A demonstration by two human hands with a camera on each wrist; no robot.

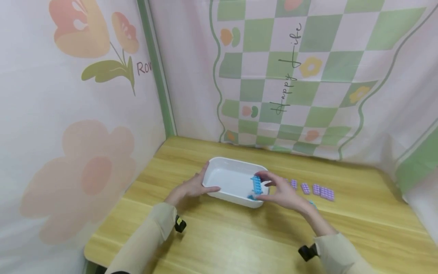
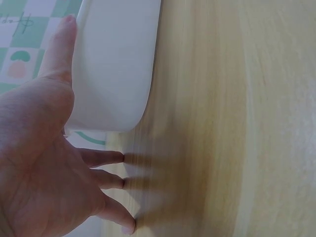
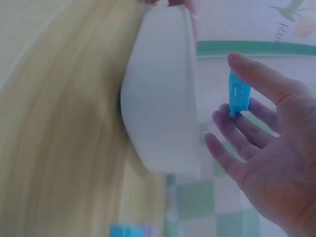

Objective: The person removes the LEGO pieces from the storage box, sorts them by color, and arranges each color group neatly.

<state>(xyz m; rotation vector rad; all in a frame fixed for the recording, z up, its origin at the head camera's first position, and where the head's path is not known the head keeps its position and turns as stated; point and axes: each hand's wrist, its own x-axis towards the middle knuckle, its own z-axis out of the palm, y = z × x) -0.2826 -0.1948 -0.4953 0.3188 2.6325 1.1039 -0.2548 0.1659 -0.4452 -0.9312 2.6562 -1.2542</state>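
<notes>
A white plastic tub (image 1: 226, 179) stands on the wooden table between my hands. At its left end my left hand (image 1: 193, 187) rests against the corner, thumb laid along the near rim. In the left wrist view the thumb (image 2: 61, 49) is straight and the other fingers are spread below the tub's end. Over the right end my right hand (image 1: 284, 192) pinches a light-blue studded building block (image 1: 257, 185) between thumb and fingertips. The right wrist view shows the block (image 3: 239, 93) upright between them. Another blue piece (image 1: 251, 197) lies in the tub just below it.
Several purple studded blocks (image 1: 316, 189) lie in a row on the table (image 1: 212, 236) to the right of the tub. A further blue piece (image 1: 313, 204) shows partly behind my right wrist. Patterned curtains (image 1: 191, 76) hang along the table's back and left edges.
</notes>
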